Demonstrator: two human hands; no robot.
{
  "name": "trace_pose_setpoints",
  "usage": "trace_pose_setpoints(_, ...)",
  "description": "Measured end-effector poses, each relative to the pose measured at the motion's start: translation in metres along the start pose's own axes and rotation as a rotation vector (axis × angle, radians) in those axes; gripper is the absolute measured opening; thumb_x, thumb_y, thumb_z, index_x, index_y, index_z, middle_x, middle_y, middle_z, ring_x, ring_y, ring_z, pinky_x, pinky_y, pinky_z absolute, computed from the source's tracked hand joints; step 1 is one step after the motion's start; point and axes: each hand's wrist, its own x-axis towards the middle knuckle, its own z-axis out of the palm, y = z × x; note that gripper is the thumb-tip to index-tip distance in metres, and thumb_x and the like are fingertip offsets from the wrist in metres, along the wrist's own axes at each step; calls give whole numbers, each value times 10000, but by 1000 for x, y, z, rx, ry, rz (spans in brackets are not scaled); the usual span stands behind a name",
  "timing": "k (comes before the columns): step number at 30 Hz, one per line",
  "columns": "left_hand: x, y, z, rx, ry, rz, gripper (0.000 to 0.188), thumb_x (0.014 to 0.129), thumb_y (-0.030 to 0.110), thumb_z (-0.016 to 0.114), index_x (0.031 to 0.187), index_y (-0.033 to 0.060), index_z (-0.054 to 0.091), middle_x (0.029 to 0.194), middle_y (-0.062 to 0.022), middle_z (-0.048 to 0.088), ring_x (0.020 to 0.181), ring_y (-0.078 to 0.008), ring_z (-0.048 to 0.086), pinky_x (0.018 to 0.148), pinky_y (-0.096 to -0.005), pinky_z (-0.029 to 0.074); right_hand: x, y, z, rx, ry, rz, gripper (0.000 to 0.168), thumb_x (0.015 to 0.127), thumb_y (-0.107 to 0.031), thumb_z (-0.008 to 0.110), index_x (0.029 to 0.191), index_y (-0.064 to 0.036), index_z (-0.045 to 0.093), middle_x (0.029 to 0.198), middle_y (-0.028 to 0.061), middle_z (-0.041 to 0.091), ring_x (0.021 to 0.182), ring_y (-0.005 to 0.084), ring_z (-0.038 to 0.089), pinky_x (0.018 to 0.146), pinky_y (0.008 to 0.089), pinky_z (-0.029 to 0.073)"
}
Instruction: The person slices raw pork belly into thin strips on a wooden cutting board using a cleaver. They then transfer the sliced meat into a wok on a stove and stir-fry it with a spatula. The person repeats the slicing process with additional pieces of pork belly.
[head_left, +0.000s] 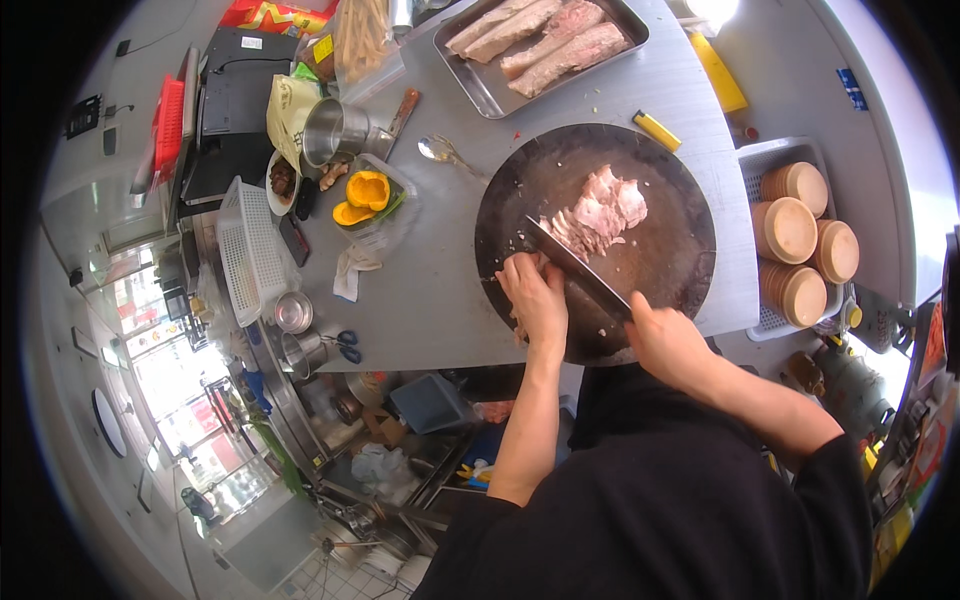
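Note:
A cleaver (581, 270) is gripped by its handle in my right hand (666, 337), its blade slanting over the round dark chopping board (675, 225). My left hand (534, 296) presses a piece of meat, mostly hidden under the fingers, close against the blade's left side. Bits of that meat show at the board's left edge. On the blade's other side lie thin cut slices of pale meat (574, 234), with larger pieces of pale meat (611, 199) just behind them. Small crumbs are scattered over the board.
A metal tray (484, 97) of long meat pieces stands at the back. A yellow tool (657, 131) touches the board's far edge. Leftward are a spoon (442, 150), cut pumpkin (367, 191), a knife (401, 116) and scissors (346, 346). Stacked round containers (785, 229) sit at right.

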Motion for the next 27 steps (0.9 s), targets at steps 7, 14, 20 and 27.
trace_pose_setpoints(7,2,-3,-4,0,-47,62,190,801,42,634,950,5,522,969,-168,532,959,-374,503,901,-501,353,47,-11,27,-88,70,-3,173,787,-14,509,924,18,409,629,239,601,603,418,618,553,504,495)
trace_pose_setpoints(14,-1,-7,1,-73,80,97,239,792,20,628,998,-14,512,976,-187,511,949,-379,478,838,-452,395,25,-20,11,-44,161,-69,136,808,-22,496,899,5,399,625,213,596,571,421,602,531,496,491)
trace_pose_setpoints(20,-1,-5,2,-25,47,87,217,788,10,623,975,-12,515,975,-185,505,939,-381,476,830,-461,391,10,-17,13,-85,97,-23,159,828,-51,529,892,7,395,632,215,599,572,417,605,523,500,487)
trace_pose_setpoints(27,1,-2,-3,-9,-24,28,187,810,53,620,956,16,508,975,-152,497,970,-396,524,1029,-609,301,-5,-10,6,-56,66,0,191,852,-91,556,892,12,400,603,221,589,574,424,602,536,503,490)
